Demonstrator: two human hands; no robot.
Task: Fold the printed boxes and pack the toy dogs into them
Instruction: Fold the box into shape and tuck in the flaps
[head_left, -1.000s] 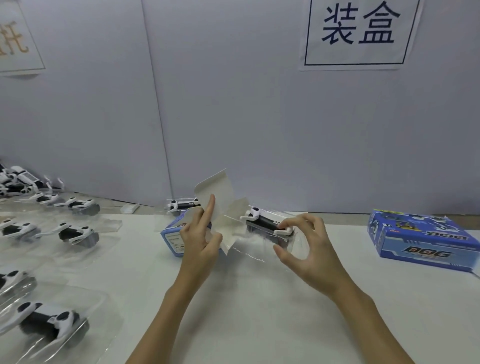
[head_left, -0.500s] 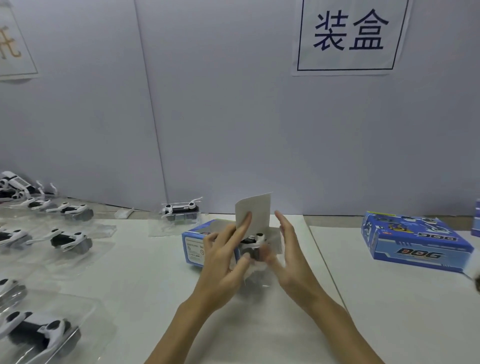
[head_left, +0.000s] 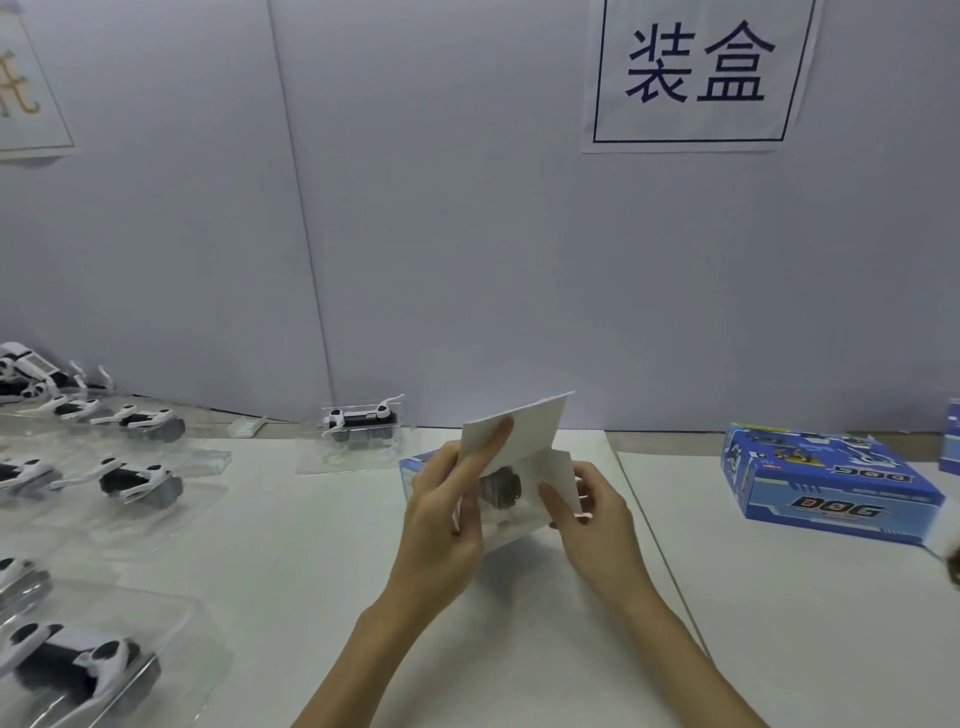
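An open blue printed box (head_left: 415, 467) lies on the white table (head_left: 311, 571), its white lid flap (head_left: 519, 426) raised. Inside its open end I see the dark end of a toy dog (head_left: 501, 487) in clear plastic. My left hand (head_left: 447, 525) grips the box's left side, its index finger up against the lid flap. My right hand (head_left: 597, 519) pinches the white side flap (head_left: 563, 478) at the box's right. A packed toy dog (head_left: 358, 423) sits behind the box.
Several toy dogs in clear trays (head_left: 135, 483) cover the table's left side. A folded blue DOG box (head_left: 826, 483) lies at the right, another box edge (head_left: 953, 441) beyond it. A wall with a paper sign (head_left: 701, 73) stands close behind.
The toy dog went from my right hand into the box. My right hand now holds the side flap; my left stays on the box and lid.
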